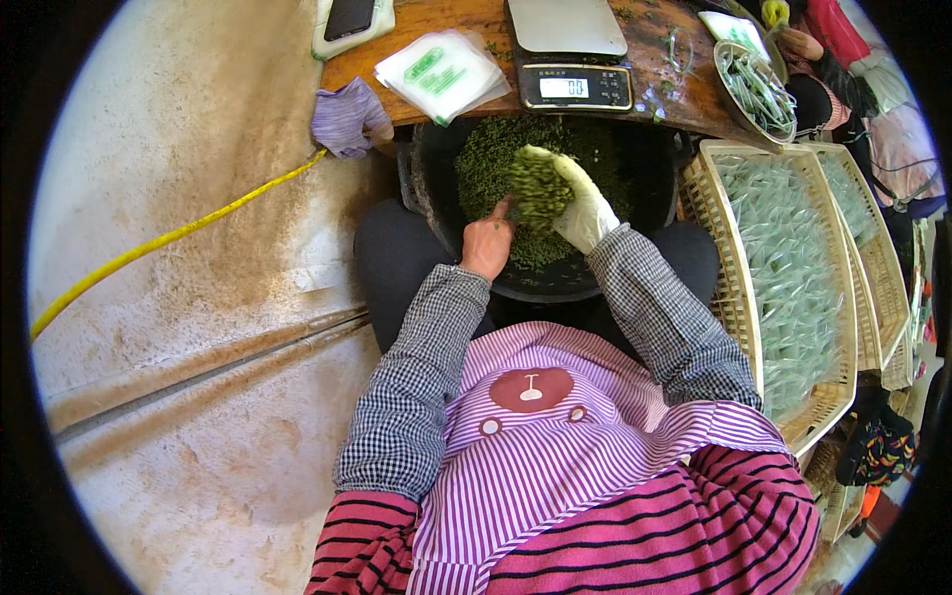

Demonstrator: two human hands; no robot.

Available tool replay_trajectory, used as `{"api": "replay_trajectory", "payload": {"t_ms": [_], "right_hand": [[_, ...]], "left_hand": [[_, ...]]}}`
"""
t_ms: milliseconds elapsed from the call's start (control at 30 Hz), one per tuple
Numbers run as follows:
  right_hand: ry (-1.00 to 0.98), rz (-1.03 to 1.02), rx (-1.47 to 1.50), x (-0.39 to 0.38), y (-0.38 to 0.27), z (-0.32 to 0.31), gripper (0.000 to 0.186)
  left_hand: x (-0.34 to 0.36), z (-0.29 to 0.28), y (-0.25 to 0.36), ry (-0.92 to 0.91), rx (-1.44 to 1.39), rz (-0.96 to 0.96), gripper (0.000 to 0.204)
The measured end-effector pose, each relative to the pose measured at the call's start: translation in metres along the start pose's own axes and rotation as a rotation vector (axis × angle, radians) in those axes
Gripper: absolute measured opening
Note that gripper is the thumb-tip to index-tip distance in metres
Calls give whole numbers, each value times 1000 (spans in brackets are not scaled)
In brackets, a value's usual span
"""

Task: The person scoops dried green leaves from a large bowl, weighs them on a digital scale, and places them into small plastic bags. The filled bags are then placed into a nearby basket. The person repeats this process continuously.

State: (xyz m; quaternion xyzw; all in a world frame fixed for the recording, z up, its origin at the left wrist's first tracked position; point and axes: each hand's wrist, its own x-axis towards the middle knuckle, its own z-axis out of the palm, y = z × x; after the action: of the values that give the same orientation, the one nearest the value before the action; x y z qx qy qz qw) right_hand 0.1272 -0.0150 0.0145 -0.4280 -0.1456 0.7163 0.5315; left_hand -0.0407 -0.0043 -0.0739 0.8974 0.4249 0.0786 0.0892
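Black basin (428, 188) sits btwn the person's knees, its far rim tucked under the near edge of the wooden table (456, 18); R side runs close to a cream plastic basket (839, 397), so room is tight there. More room on L, where stained concrete floor (218, 416) spreads wide, w/ a yellow hose (169, 238) curving over it toward a bunched purple cloth (347, 117) at the table corner.

R hand (585, 206), in a thin white glove, is half closed, cupped round a handful of green berries (537, 190), approx. mid-basin; the clump is blurred, knobbly. L hand (486, 244), bare, has its index finger stretched to the clump's lower L edge, other fingers curled; can't tell if it grips anything. More loose berries (486, 154) lie below, small, round, grainy.

On table: flat stack of translucent plastic bags (441, 74) w/ green print, beside a digital scale (577, 87) w/ smooth square metal plate. Basket's lattice-walled, packed w/ shiny clear sachets (778, 288).
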Motion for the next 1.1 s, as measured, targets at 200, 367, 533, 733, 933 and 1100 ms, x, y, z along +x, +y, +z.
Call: {"api": "replay_trajectory", "payload": {"t_ms": [200, 367, 533, 733, 933, 1100], "right_hand": [[43, -105, -628, 36, 41, -48, 72], [190, 28, -1608, 20, 43, -17, 57], [92, -186, -1774, 9, 54, -39, 61], [31, 28, -902, 21, 49, -72, 57], [103, -12, -2121, 26, 70, -42, 24], [20, 343, -990, 45, 44, -89, 55]], "left_hand": [[-2, 6, -2, -133, 6, -17, 7], [-11, 6, 5, 9, -99, 87, 9], [-9, -6, 9, -88, -102, 105, 4], [-7, 3, 7, -92, -158, 159, 4], [-16, -1, 10, -190, -72, 412, 12], [-10, 2, 4, -32, -68, 333, 16]]}}
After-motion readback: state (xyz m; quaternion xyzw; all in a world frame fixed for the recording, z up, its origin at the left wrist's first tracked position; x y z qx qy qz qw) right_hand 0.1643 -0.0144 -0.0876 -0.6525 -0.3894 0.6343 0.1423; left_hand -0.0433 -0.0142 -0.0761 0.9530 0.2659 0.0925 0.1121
